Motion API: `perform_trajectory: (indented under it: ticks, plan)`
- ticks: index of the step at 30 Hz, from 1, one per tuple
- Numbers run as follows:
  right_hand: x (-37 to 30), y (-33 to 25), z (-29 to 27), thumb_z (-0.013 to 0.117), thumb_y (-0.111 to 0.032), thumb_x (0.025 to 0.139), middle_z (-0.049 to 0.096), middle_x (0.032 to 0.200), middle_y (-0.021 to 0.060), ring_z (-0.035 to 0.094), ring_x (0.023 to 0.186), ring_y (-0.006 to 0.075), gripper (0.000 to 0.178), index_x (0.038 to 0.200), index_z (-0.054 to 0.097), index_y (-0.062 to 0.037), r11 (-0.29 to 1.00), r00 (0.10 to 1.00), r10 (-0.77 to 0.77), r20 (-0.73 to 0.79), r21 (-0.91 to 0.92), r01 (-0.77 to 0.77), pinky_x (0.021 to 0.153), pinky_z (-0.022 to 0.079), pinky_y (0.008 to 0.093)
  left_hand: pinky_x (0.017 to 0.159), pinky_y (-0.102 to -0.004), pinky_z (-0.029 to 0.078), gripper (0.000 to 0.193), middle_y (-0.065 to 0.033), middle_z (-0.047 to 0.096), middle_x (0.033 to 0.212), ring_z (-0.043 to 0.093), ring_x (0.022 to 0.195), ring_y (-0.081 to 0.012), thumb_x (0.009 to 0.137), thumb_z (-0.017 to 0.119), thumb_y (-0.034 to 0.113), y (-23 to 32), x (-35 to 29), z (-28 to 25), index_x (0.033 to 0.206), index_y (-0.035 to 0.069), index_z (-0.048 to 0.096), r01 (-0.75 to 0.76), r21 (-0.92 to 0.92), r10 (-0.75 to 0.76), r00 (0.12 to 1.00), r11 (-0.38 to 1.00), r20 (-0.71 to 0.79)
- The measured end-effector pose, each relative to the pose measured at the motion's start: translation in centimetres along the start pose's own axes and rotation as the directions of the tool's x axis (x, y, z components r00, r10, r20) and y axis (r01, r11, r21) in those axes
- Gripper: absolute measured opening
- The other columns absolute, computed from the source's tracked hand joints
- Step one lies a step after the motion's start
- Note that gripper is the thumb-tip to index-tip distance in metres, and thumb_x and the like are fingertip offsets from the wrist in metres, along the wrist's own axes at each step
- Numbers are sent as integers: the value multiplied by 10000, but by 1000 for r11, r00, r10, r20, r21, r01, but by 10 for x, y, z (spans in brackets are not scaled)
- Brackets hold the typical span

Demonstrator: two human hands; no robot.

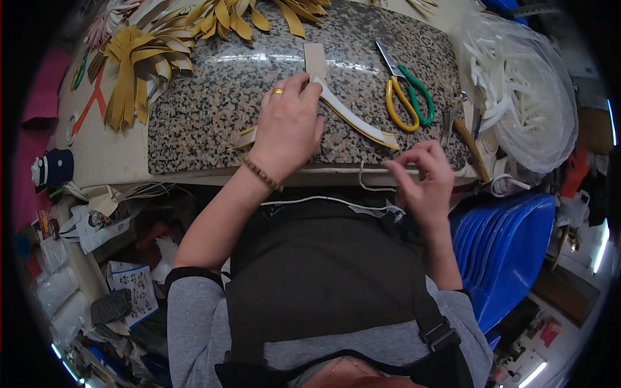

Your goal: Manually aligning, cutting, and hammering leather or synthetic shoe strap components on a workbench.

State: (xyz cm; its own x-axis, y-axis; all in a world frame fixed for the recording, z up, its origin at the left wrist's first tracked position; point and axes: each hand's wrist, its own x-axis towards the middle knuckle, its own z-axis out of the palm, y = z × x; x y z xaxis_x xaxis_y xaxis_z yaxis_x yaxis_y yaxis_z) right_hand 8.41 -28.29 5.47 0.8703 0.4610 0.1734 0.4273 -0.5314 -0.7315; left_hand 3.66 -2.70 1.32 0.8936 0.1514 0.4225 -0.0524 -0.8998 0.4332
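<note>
A Y-shaped strap piece lies on the speckled stone slab. It has a beige tab at its far end and white arms edged in mustard yellow. My left hand is closed over its junction, fingertips pressing there and covering most of the left arm. Just right of the strap's right tip, over the slab's near edge, my right hand is raised with thumb and forefinger pinched. Whatever may be between them is too small to make out. Scissors with one yellow and one green handle rest right of the strap.
Mustard strap bundles lie at the far left. A clear plastic bag of white strips sits at the right, beside a wooden-handled tool. Stacked blue plastic seats or tubs stand below. A white cord hangs over the table edge.
</note>
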Motion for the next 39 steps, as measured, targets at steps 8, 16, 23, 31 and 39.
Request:
perform_trajectory:
  ticks: [8,16,23,31,39]
  plan:
    - [-54,31,67,819,-14,771,584,1022,110,605,910,305,179,835,655,-40,898,941,-326,-88,-340,280,733,513,391,960,-444,521,287,-125,705,1158,642,1096,-357,881,624,-77,-27,8,12,1138,45,659,-3,-55,4,1000,998,22]
    - [-16,-6,-7,714,34,927,684,893,75,673,801,145,134,1031,634,11,785,960,264,97,557,-272,748,552,295,1093,-448,489,209,-94,746,1124,697,1083,-313,864,629,-112,-56,-6,-34,985,44,696,-132,-365,235,938,921,255]
    - [55,-17,42,780,-72,910,734,846,62,658,712,112,96,976,759,-5,948,953,86,292,271,-169,657,508,259,989,-439,560,282,-90,709,1211,674,1156,-314,892,727,1,-24,-40,-34,1172,35,731,-105,-128,122,983,986,138]
    - [85,-3,82,776,-199,900,746,757,115,689,644,177,200,970,797,-13,963,883,112,457,170,-210,640,528,321,1031,-415,544,431,-106,652,1335,614,1281,-328,853,730,11,-23,-47,-37,1281,19,691,-117,-58,127,962,991,242]
    - [85,-17,84,764,-194,883,740,756,152,671,593,216,205,952,797,-4,968,884,187,428,74,-240,609,526,339,1025,-423,538,398,-100,655,1346,600,1304,-339,860,717,35,-24,-47,-37,1257,22,691,-96,-111,118,969,989,219]
